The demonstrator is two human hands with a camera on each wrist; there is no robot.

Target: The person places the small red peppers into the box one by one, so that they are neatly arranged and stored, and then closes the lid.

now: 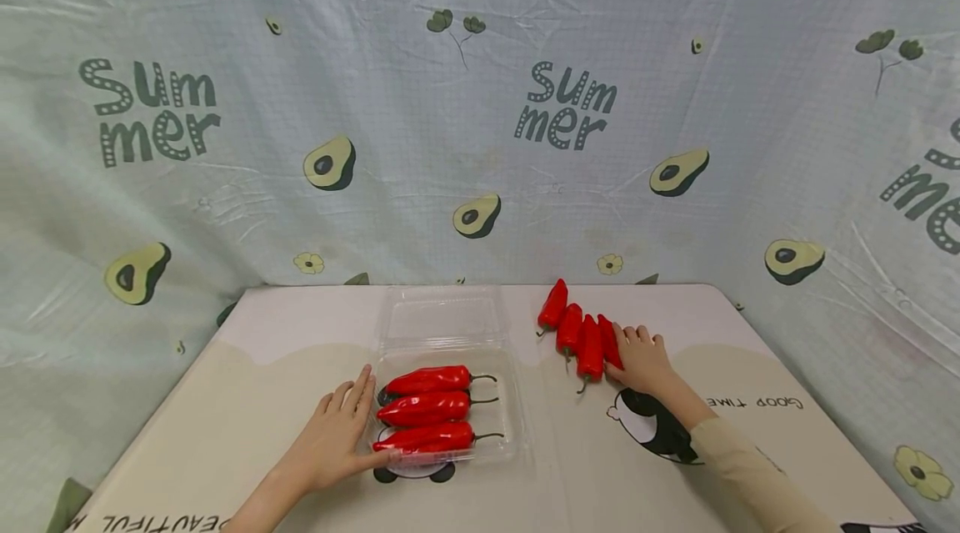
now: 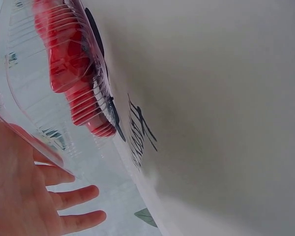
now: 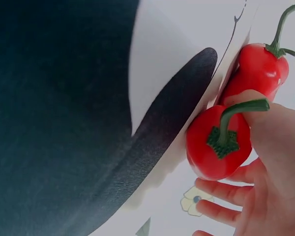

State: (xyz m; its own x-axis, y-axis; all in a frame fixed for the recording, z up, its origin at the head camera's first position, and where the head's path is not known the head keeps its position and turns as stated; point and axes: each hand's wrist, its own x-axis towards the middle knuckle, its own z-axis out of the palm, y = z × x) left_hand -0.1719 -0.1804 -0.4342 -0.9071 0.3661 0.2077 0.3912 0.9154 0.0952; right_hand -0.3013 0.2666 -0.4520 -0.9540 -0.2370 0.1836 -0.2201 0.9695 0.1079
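My left hand [image 1: 333, 439] rests against the left side of a clear plastic clamshell box [image 1: 516, 408], thumb at its near corner and fingers straight along the edge. Inside lie three long red peppers, a far one [image 1: 427, 380], a middle one [image 1: 423, 409] and a near one [image 1: 423, 438], stems to the right. My right hand [image 1: 643, 362] holds the rightmost red pepper [image 3: 199, 147] of a group on the table, with the thumb between it and the neighbouring pepper [image 3: 258, 64] and the fingers on the other side.
The box's open lid [image 1: 442, 316] lies back toward the wall. Left of the held pepper are more loose red peppers, one [image 1: 590, 349] nearest, another [image 1: 569, 329] and the farthest [image 1: 553, 306]. A printed curtain [image 1: 405, 116] rises behind and beside the table [image 1: 300, 374].
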